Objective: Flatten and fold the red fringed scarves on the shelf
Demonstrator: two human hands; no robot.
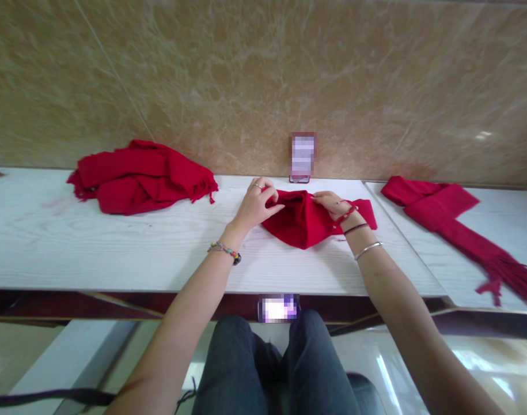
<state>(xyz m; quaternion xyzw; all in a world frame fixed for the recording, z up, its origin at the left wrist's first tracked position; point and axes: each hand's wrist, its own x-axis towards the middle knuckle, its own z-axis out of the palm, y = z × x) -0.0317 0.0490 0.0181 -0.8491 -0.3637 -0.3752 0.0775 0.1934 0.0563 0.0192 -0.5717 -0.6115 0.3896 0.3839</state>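
A red scarf (306, 222) lies bunched on the white table in front of me, its middle raised into a fold that opens toward my left. My left hand (258, 202) is at the scarf's left end, with curled fingers gripping its far edge and the thumb stretched over the fold. On the other side, my right hand (330, 204) pinches the cloth near the top of the fold. A flat part of the scarf extends to the right beyond my right wrist. The fingertips of both hands are partly hidden by the fabric.
Another red scarf (142, 178) with fringes lies heaped at the left. At the right, a folded red scarf (440, 210) trails its fringe toward the front edge. A blurred phone (302, 157) leans on the marble wall (246, 86). Another lit screen (279, 308) is by my knees.
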